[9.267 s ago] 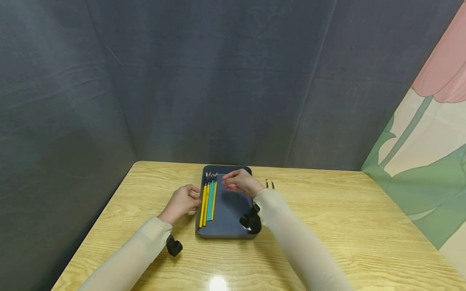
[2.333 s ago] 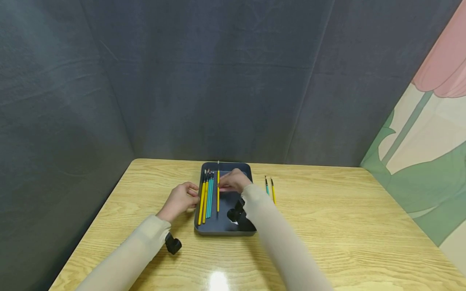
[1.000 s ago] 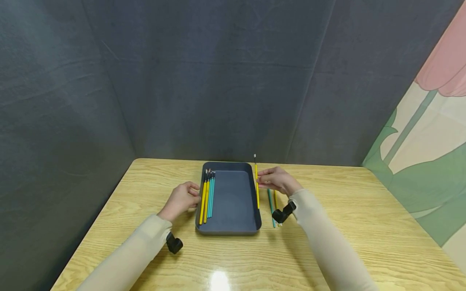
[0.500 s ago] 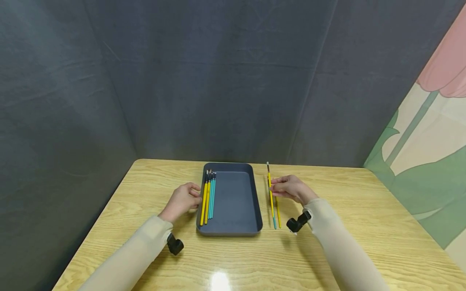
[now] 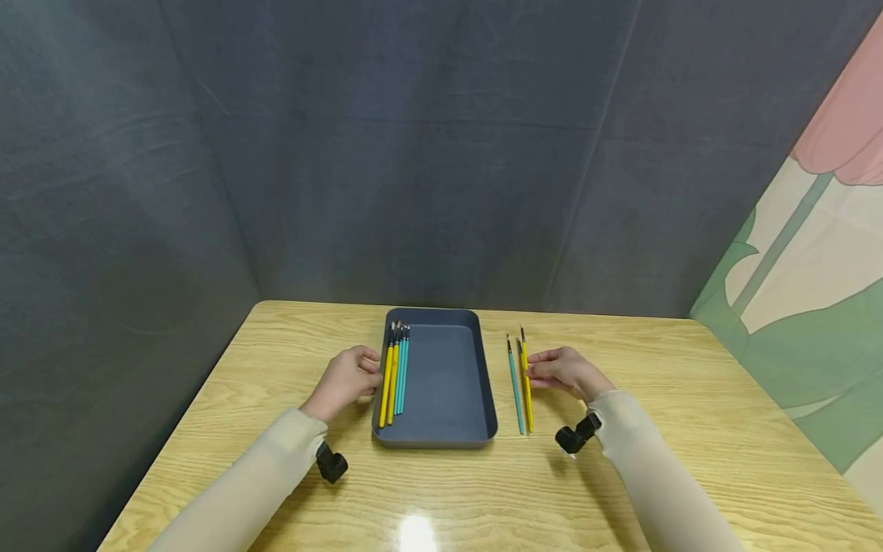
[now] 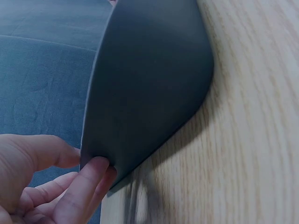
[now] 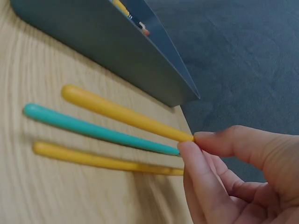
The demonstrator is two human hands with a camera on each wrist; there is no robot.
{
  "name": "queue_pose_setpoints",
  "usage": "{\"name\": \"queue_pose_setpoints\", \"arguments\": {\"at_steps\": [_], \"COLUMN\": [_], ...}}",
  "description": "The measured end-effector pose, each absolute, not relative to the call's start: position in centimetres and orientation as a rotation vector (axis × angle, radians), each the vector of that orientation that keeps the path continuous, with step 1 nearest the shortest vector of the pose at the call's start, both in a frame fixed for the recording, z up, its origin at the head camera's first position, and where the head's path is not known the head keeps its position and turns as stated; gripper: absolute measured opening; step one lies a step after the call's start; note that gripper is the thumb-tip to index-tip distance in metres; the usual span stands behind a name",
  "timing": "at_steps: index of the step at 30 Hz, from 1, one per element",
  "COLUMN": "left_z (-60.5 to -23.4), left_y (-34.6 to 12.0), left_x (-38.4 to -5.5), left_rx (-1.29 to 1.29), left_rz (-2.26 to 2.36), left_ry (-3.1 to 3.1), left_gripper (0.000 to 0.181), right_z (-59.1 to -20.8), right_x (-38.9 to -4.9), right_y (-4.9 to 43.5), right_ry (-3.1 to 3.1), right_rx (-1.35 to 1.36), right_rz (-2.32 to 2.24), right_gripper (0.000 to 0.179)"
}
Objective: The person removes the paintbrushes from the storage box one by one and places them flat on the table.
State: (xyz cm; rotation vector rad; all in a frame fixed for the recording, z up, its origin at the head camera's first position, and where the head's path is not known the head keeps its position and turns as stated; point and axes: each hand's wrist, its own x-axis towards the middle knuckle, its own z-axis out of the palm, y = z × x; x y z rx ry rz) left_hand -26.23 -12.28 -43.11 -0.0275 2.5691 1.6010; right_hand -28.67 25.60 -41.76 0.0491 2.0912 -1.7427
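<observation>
My right hand (image 5: 566,369) pinches a yellow paintbrush (image 7: 126,114) between thumb and fingertips, low over the table, right of the tray. Its bristle end points away from me. Below it, a teal paintbrush (image 5: 515,387) and another yellow paintbrush (image 7: 93,158) lie on the wood; the held brush partly covers the yellow one in the head view. At the left side of the dark grey tray (image 5: 444,443), my left hand (image 5: 345,381) holds the wall at the rim, its fingertips against the outside (image 6: 100,163). Inside the tray, yellow brushes (image 5: 389,383) and teal brushes (image 5: 402,376) lie side by side along the left wall.
The light wooden table (image 5: 655,399) extends to both sides of the tray. Dark cloth (image 5: 428,153) hangs behind and to the left of it. A flower-patterned curtain (image 5: 821,307) borders the right side. Both wrists carry small black cameras.
My right hand has lifted a yellow paintbrush out of the tray, carried it right past the rim and lowered it beside the brushes on the table. The left hand has stayed at the tray.
</observation>
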Motion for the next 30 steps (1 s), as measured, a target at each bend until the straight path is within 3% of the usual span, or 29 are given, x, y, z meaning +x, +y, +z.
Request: {"name": "queue_pose_setpoints", "arguments": {"at_steps": [30], "left_z": [-43.2], "left_y": [-12.4], "left_x": [-26.3], "left_rx": [-0.022], "left_rz": [1.606], "left_ry": [2.561], "left_gripper": [0.034], "right_z": [-43.2], "right_x": [-29.3], "right_y": [25.6], "right_ry": [2.229], "right_rx": [0.181], "right_rz": [-1.586], "right_gripper": [0.031]}}
